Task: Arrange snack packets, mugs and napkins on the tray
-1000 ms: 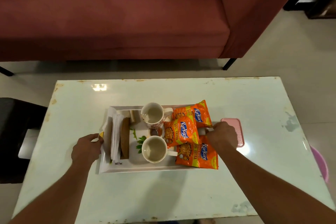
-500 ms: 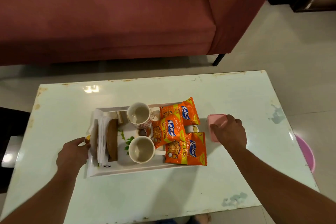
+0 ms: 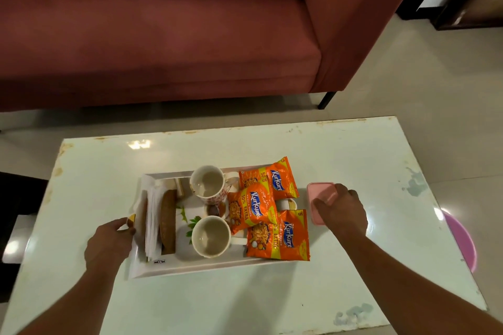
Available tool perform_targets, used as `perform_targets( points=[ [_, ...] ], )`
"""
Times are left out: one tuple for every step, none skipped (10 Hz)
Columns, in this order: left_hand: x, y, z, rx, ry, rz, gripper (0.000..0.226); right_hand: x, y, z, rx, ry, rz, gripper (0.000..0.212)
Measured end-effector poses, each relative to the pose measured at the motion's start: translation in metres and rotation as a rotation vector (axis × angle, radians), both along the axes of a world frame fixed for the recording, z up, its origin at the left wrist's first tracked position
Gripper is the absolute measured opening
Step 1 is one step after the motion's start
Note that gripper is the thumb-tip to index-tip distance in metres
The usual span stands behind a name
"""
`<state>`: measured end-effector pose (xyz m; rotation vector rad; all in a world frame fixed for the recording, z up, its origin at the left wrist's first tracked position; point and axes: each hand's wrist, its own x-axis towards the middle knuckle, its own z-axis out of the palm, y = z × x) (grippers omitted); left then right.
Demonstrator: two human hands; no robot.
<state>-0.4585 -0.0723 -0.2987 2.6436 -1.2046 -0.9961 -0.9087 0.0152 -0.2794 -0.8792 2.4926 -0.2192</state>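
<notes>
A white tray (image 3: 190, 266) lies on the table. On it stand two empty mugs, one at the back (image 3: 208, 185) and one at the front (image 3: 211, 236). Three orange snack packets overlap at its right end: back (image 3: 275, 179), middle (image 3: 251, 208), front (image 3: 280, 236). White napkins (image 3: 152, 223) stand in a brown holder (image 3: 168, 220) at the left end. My left hand (image 3: 109, 245) grips the tray's left handle. My right hand (image 3: 340, 212) rests on a pink lidded box (image 3: 319, 192) just right of the tray, fingers curled over it.
The white table (image 3: 272, 294) is glossy with chipped edges. A red sofa (image 3: 163, 22) stands behind it across a strip of floor. A pink tub (image 3: 462, 242) sits on the floor past the table's right edge. A dark object lies at the left.
My right hand left the tray's right side and moved right onto the pink box. My left hand has stayed on the tray's left handle. The camera tilted up.
</notes>
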Motion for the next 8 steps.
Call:
perform_targets(
  points=[
    [-0.007, -0.006, 0.011, 0.034, -0.117, -0.095, 0.046, -0.003, -0.003, 0.005, 0.025, 0.051, 0.024, 0.062],
    [-0.025, -0.016, 0.039, -0.007, -0.167, -0.181, 0.048, 0.000, -0.008, 0.021, -0.008, 0.165, 0.040, 0.060],
    [-0.049, -0.030, 0.088, -0.118, -0.142, -0.263, 0.049, 0.015, -0.021, 0.058, -0.112, 0.194, 0.143, 0.053],
    [-0.082, -0.038, 0.155, -0.237, -0.104, -0.363, 0.050, 0.036, -0.037, 0.117, -0.241, 0.169, 0.354, 0.045],
    [-0.114, -0.039, 0.236, -0.318, -0.119, -0.474, 0.047, 0.055, -0.051, 0.193, -0.324, 0.175, 0.508, 0.041],
    [-0.140, -0.035, 0.324, -0.450, -0.154, -0.622, 0.049, 0.067, -0.065, 0.281, -0.427, 0.167, 0.636, 0.040],
    [-0.157, -0.040, 0.407, -0.636, -0.218, -0.683, 0.051, 0.073, -0.084, 0.380, -0.512, 0.177, 0.699, 0.044],
    [-0.165, -0.048, 0.484, -0.788, -0.292, -0.722, 0.054, 0.081, -0.096, 0.466, -0.636, 0.262, 0.735, 0.045]
  ],
)
